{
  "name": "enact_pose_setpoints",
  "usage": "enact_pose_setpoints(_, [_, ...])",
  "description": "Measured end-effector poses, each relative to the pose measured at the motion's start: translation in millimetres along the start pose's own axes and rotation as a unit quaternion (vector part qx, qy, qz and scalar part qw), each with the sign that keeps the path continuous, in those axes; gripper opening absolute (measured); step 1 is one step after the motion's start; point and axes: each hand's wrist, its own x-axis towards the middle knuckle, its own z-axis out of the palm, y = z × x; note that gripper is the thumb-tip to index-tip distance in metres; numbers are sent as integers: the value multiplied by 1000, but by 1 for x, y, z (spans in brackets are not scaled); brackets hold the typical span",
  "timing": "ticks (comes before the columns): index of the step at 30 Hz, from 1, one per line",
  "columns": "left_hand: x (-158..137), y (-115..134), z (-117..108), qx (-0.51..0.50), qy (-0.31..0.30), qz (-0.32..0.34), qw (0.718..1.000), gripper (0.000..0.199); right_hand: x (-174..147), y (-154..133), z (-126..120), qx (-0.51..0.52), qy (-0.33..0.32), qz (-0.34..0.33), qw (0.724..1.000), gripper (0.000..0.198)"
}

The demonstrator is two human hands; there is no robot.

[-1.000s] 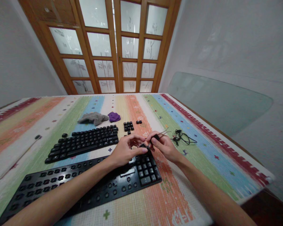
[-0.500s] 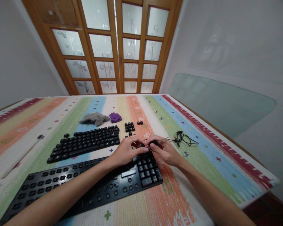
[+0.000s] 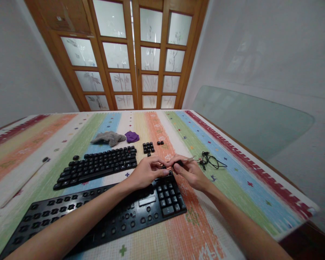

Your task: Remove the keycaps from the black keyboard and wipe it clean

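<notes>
My left hand [image 3: 148,171] is above the upper right part of a black keyboard base [image 3: 124,216], its thumb and fingers pinched together round something small and dark. What it pinches is mostly hidden. Close against it, my right hand [image 3: 191,173] grips a keycap puller [image 3: 178,163] with a black handle; thin metal wires stick out to the right. The fingertips of both hands meet or nearly meet. Most of the base is bare of keycaps, showing its switches, while the number pad [image 3: 169,198] at its right still carries caps.
Beyond the base lie rows of removed keycaps [image 3: 97,164] and a smaller group [image 3: 148,147]. A grey cloth [image 3: 108,138], a purple lump [image 3: 131,136], a coiled black cable [image 3: 212,160] and a thin brush [image 3: 25,184] rest on the striped tablecloth [image 3: 233,195].
The right hand has turned slightly, and the puller's wires now show more clearly beside it. Both hands stay together over the keyboard; the view has tilted a little.
</notes>
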Motion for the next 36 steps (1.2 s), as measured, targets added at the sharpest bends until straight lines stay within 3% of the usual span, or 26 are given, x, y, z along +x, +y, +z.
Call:
enact_pose_setpoints(5, [3, -1, 0, -39, -20, -16, 999, 30, 0, 0, 2, 16, -3, 2, 1000, 30])
enact_pose_setpoints(15, [11, 6, -11, -54, -28, -57, 996, 58, -1, -3, 2, 52, -6, 14, 999, 32])
enact_pose_setpoints(19, [11, 7, -12, -173, -79, -119, 975, 46, -1, -5, 1, 63, -6, 15, 998, 30])
enact_pose_setpoints(23, [12, 7, -13, -208, -101, -150, 961, 33, 0, -7, 0, 70, -9, 8, 997, 28])
enact_pose_setpoints(31, [16, 4, -9, -250, -49, -178, 951, 31, -3, -3, 2, 52, -10, -6, 999, 23])
enact_pose_setpoints(36, [26, -1, -9, -235, 22, -149, 960, 38, -4, -5, 10, 5, -28, -12, 1000, 25])
